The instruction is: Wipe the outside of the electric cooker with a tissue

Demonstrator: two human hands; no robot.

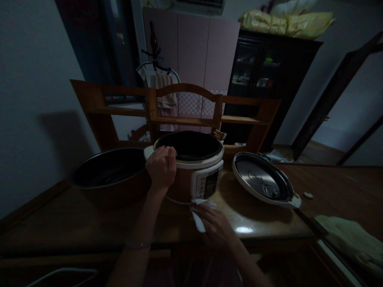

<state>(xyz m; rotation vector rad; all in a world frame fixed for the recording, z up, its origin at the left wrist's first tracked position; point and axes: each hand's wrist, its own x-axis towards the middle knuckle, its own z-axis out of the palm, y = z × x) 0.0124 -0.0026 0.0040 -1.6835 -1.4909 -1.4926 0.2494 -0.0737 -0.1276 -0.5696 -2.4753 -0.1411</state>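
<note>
An electric cooker (182,177) with a white rim, a dark interior and a front control panel (207,181) stands on the wooden desk (248,221). My left hand (161,165) is closed on the left side of its rim, near the side handle. Low on the cooker's front, just under the panel, my right hand (214,221) presses a white cloth (200,219) against it. Whether the cloth is paper or fabric I cannot tell. The cooker's lid (257,177) lies with its metal inside facing up, to the right.
Left of the cooker stands a large dark pot (110,191). A wooden shelf rack (185,119) rises along the desk's back edge. A small white object (308,195) is beyond the lid, and a pale green cloth (350,235) lies at lower right.
</note>
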